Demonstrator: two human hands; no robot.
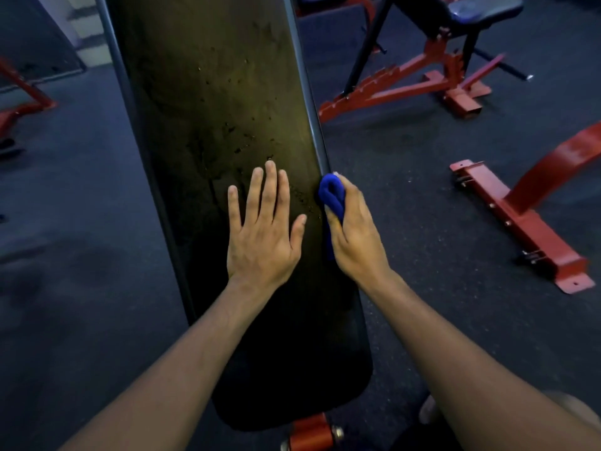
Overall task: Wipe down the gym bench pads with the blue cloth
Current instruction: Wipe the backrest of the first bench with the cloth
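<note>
Risk first: blue cloth (332,198) bunched into a tight wad, so likely only a narrow strip cleaned per pass and specks on the upper pad missed. Possible slip off the rounded right edge of the bench pad (211,102) too, given the grip so close to the rim. Right hand (356,234) curled around the cloth, pressed at the pad's right edge, a tail hanging below the palm. Left hand (263,229) flat, fingers straight and spread, near the pad's middle, just beside the cloth. Pad dark, long, dull, scattered with small marks and smears above the fingertips.
</note>
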